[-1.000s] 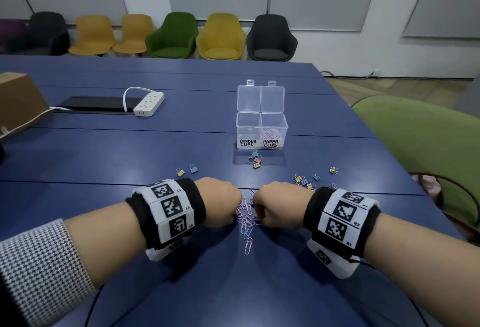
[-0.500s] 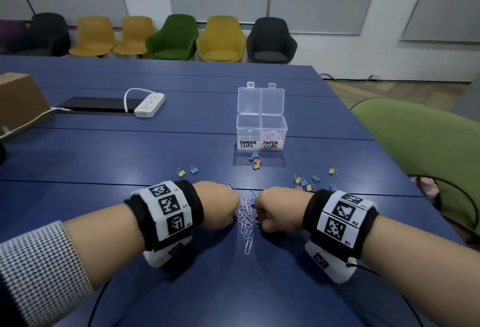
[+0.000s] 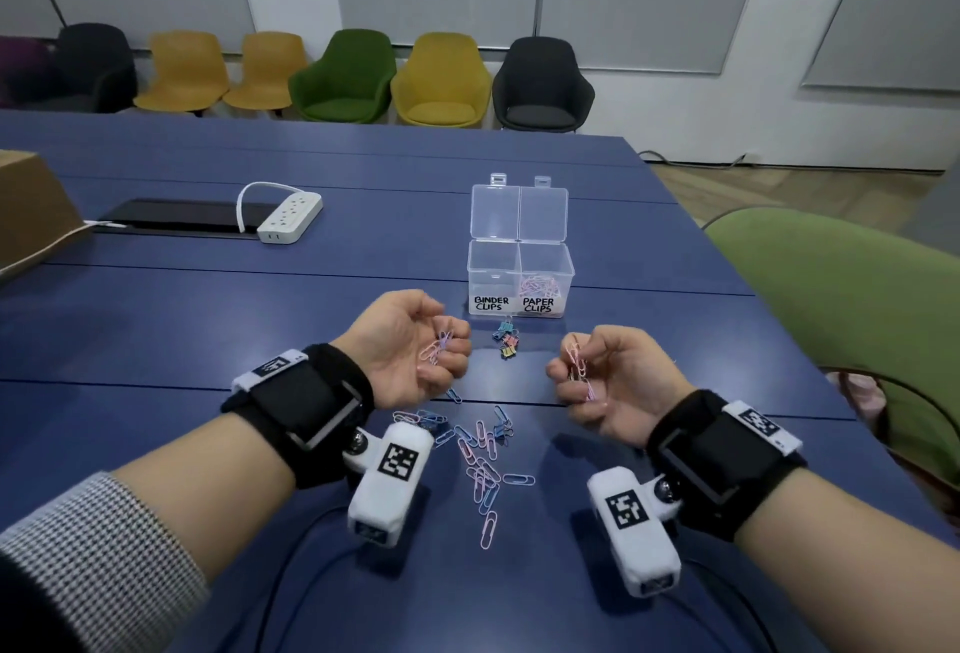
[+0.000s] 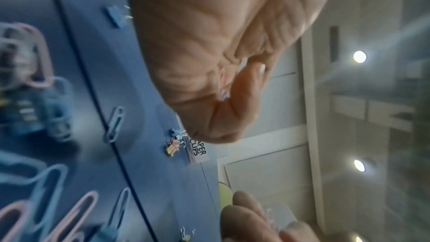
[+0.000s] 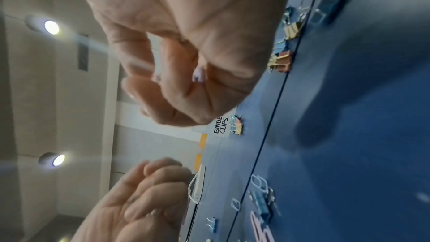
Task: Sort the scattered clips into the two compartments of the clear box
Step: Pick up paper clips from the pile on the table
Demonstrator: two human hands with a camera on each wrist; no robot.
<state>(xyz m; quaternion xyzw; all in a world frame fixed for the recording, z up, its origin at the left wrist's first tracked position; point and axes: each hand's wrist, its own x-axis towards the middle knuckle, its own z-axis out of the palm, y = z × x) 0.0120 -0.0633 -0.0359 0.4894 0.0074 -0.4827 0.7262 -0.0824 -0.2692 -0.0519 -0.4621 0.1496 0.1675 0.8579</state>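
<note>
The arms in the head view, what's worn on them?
Each wrist carries a wide black strap with white blocks bearing black square-code markers. A thin black cable trails from the left unit. A black-and-white houndstooth sleeve covers the left forearm; the right forearm is bare.

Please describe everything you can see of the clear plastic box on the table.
The clear box looks like thin transparent plastic. It stands upright on the blue table, beyond both hands, and neither hand touches it. A wall divides it into two compartments, labelled BINDER CLIPS on the left and PAPER CLIPS on the right. Both hinged lids stand open at the back. The right compartment holds pastel paper clips; the left one looks empty.
</note>
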